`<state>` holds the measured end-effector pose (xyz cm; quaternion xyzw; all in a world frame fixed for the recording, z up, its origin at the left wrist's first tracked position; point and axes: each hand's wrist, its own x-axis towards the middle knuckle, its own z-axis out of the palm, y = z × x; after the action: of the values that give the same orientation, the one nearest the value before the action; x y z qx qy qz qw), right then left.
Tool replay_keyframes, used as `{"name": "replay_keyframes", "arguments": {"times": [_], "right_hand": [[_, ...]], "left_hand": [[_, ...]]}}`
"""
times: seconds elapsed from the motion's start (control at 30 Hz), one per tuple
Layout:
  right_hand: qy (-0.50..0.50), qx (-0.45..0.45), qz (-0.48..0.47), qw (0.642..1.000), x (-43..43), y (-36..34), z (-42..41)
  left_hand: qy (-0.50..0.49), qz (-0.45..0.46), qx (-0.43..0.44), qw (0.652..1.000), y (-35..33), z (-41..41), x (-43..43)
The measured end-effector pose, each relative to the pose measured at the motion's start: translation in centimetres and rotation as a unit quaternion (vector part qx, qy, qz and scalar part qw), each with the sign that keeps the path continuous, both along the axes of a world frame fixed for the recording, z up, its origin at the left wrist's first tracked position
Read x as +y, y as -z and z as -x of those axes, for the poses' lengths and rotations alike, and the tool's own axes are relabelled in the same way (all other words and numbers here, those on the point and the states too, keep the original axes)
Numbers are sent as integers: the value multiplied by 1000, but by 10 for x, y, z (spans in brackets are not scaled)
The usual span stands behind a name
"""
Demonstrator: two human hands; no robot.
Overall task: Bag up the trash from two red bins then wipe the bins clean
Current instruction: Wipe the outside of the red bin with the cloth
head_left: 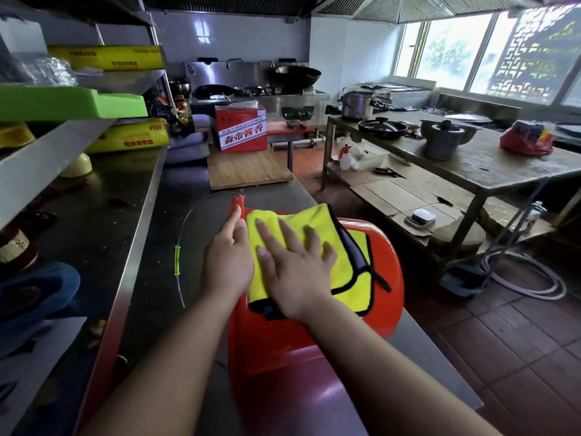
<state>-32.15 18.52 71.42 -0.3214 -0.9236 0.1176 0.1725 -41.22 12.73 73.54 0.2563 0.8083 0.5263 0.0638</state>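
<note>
A red bin (383, 297) lies on its side on the steel counter (176, 234), with its thin wire handle (195, 212) swung out to the left. A yellow cloth with black trim (349, 265) is spread over the bin's upper side. My right hand (292, 272) presses flat on the cloth with straight, spread fingers. My left hand (229, 259) rests on the bin at the cloth's left edge, fingers extended and touching it. Only one red bin is in view.
A wooden cutting board (248, 168) and a red carton (242, 127) stand further along the counter. Shelves with green trays and yellow wrap boxes (129, 136) rise on the left. To the right are a red tile floor (503, 341) and a worktable with pots (471, 152).
</note>
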Motion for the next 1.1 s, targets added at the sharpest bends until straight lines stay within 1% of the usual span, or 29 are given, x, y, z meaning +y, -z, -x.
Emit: {"name": "replay_keyframes", "arguments": {"times": [0.13,0.23,0.3,0.37,0.53,0.63,0.77,0.87,0.9,1.0,1.1], "right_hand": [[-28,11,-31,999,-8,4,1],[-27,29,-41,998,3,12,-10],[-1,31,-42,999,15,20,-21],[49,25,-26,998,32,29,-35],[180,40,53,981,77,42,-72],[201,46,82,975,87,42,-83],[211,55,96,971,86,41,-84],[216,60,104,969,85,39,-81],[216,61,106,969,84,39,-80],[208,58,104,971,79,37,-83],[172,50,86,980,65,33,-84]], "left_hand": [[19,-18,-18,999,1,1,-3],[20,-15,-2,1000,1,4,-3],[17,-17,1,1000,0,6,-3],[17,-19,-3,1000,1,6,-2],[0,16,30,999,-3,-2,1],[-23,53,83,995,-6,-7,0],[-34,76,145,986,5,-13,-8],[-10,121,118,986,15,-31,-19],[-1,121,105,987,18,-36,-23],[12,94,88,992,20,-44,-25],[1,57,63,996,9,-42,-20]]}}
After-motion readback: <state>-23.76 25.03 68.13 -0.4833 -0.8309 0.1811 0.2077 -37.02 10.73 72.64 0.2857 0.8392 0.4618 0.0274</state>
